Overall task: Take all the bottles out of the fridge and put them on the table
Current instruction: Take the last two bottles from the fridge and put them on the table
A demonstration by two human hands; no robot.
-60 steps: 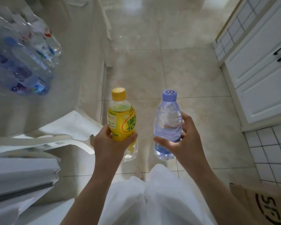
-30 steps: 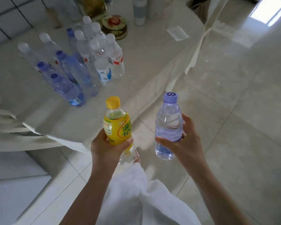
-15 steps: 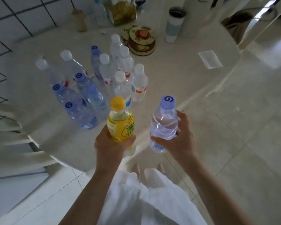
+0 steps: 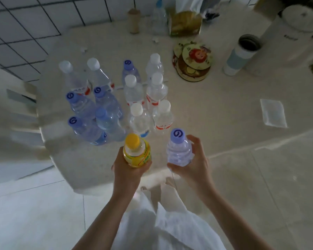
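Seen from the head camera, both hands hold bottles upright over the near edge of the round table (image 4: 215,112). The left hand (image 4: 127,170) curls its fingers around the lower body of the yellow-capped bottle (image 4: 136,151), thumb pressed on its right side. The right hand (image 4: 193,163) wraps the purple-capped bottle (image 4: 178,148), thumb across the front near its base and fingers curled behind. Just beyond them a cluster of water bottles (image 4: 134,103) stands on the tabletop, white caps to the right, blue caps to the left. Farther back sit a decorated round tin (image 4: 193,64), an open pale-blue tumbler (image 4: 241,55) and a folded white packet (image 4: 273,112) near the right edge. White clothing (image 4: 163,230) fills the bottom.
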